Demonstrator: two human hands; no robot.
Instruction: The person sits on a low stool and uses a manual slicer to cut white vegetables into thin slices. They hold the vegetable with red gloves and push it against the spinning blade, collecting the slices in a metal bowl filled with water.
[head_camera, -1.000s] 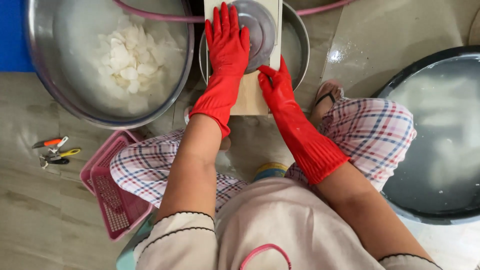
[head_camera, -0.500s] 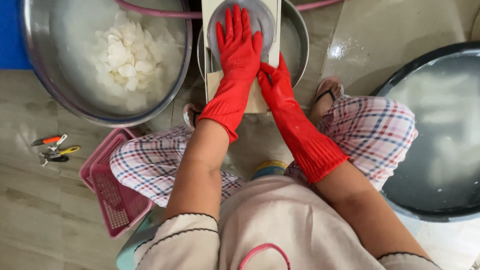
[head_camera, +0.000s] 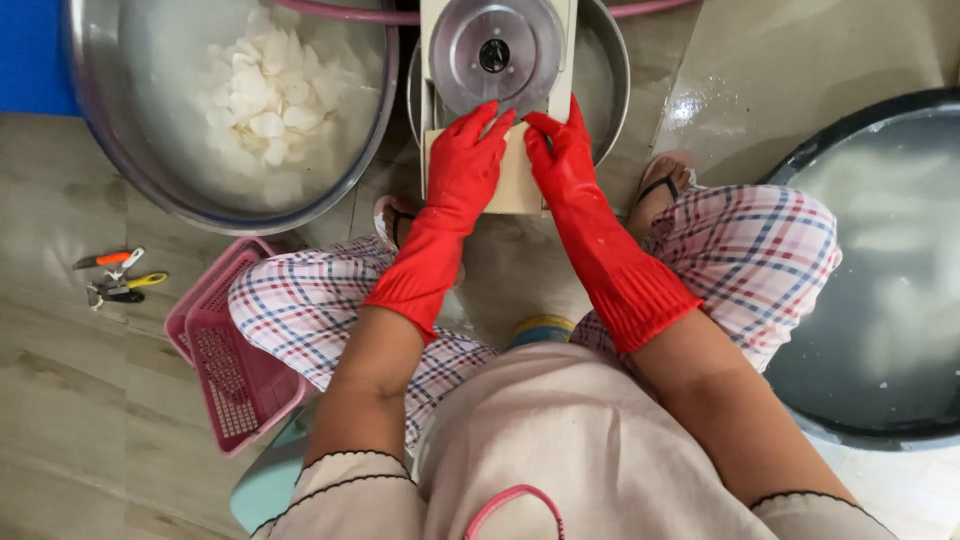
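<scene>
Taking the slicer board (head_camera: 516, 180) as the landmark, well off to its left on the floor lie small hand tools (head_camera: 118, 278) with orange and yellow grips, and nearer, down to the left, a pink plastic basket (head_camera: 232, 350) lies beside the person's checked trouser leg. Up to the board's left stands a large steel basin (head_camera: 130, 160) holding water and a heap of white slices (head_camera: 268, 95). The board itself is pale, lies over a smaller steel bowl (head_camera: 606, 70), and carries a round metal blade disc (head_camera: 495, 52) at its far end. The left hand (head_camera: 470, 160), in a red rubber glove, rests flat on the board's left part, fingers stretched and together, tips touching the lower rim of the disc; whether anything lies under the palm cannot be told. The right hand (head_camera: 560, 160), gloved likewise, lies just beside it on the board's right part, fingers extended toward the disc, thumb close to the left fingertips, closed on nothing visible. Far to the board's right stands a dark tub (head_camera: 800, 180) of cloudy water.
</scene>
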